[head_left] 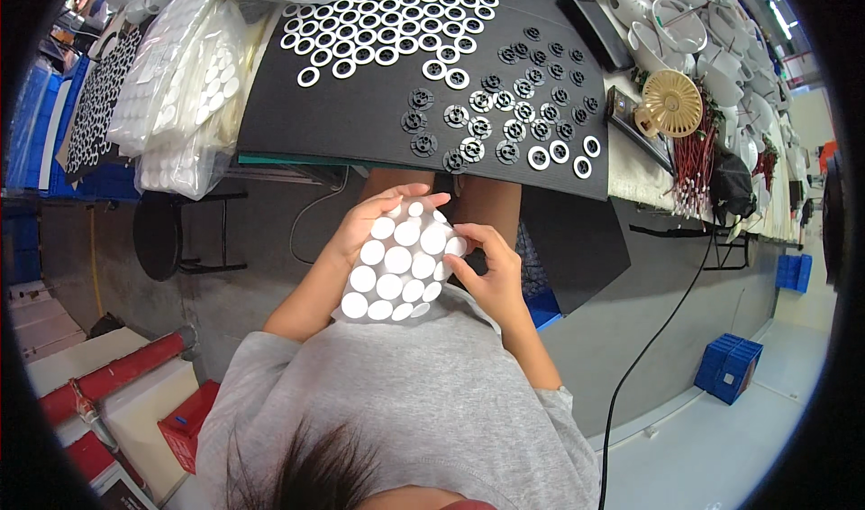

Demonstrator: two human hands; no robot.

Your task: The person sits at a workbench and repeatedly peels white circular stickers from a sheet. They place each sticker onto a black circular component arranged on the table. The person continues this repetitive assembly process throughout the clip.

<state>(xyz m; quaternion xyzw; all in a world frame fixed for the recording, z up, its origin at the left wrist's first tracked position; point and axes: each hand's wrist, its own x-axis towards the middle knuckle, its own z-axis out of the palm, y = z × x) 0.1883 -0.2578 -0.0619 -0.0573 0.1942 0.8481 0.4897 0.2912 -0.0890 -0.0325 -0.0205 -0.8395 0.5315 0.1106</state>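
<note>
A translucent sheet of white round stickers (389, 286) is held up in front of my body, above my lap. My left hand (359, 224) grips its far left edge, with the fingers behind it and along the top. At the right edge, my right hand (491, 265) pinches a white round sticker (455, 246) between thumb and forefinger; whether it is apart from the sheet I cannot tell. Beyond my hands, black round plastic parts (514, 131) lie on the black table mat (333, 122), and many black parts with white rings (387, 55) cover its far side.
Plastic bags of white discs (185, 104) lie at the table's left. On the right are a small cream fan (672, 103), red wires (692, 163) and piled white housings (680, 25). A black cable (622, 388) hangs down to the floor near a blue crate (728, 368).
</note>
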